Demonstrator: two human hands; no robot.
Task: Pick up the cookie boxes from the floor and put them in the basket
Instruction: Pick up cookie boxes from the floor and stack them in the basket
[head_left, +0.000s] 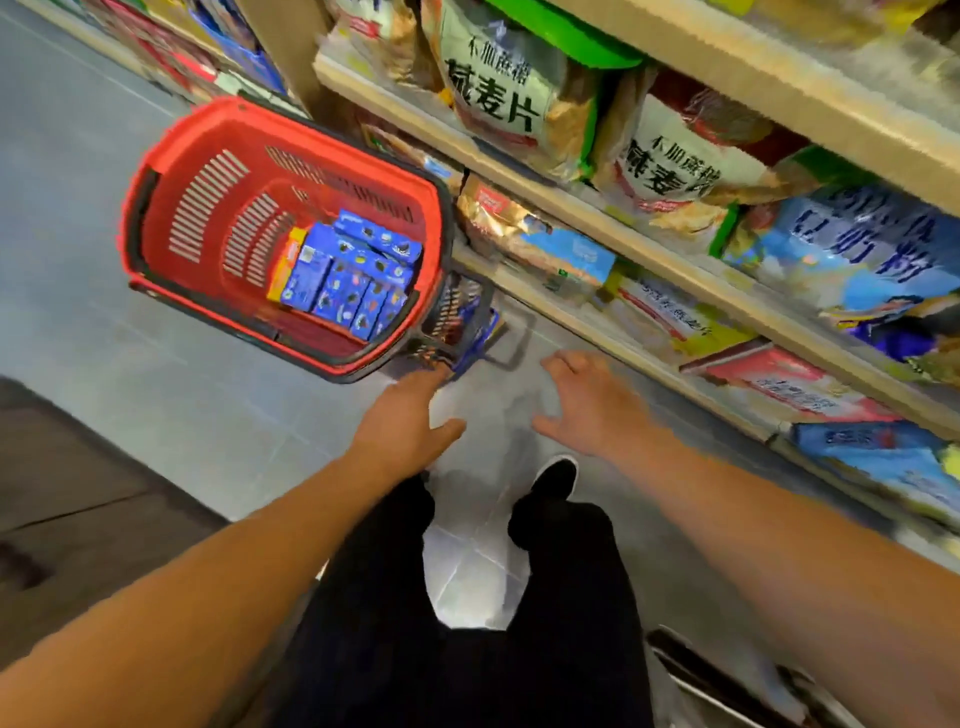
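A red basket (171, 208) is seen standing on the grey floor (104, 364) close against the shelves (597, 208), presumably so that boxes can be dropped in without carrying them far. Several blue cookie boxes (348, 275) are already packed upright in its right end, side by side, with a yellow-edged one at the left of the row. 1 more blue box (480, 332) appears to be left on the floor, just beyond the basket's near right corner and partly hidden behind the mesh; its outline is blurred.

The left hand (405, 421) is stretched forward with fingers straight, nothing held, its fingertips touching or almost touching that corner of the basket. The right hand (587, 400) is spread with relaxed fingers above the floor, also empty. Both are judged to be reaching for the last box.

A black shoe (556, 478) is planted below the hands.

On the shelves, large bags (498, 88) are printed with Chinese characters, "麦片" being legible on 2 of them; further packets carry writing too smeared to be read. No brand can be made out on the cookie boxes.
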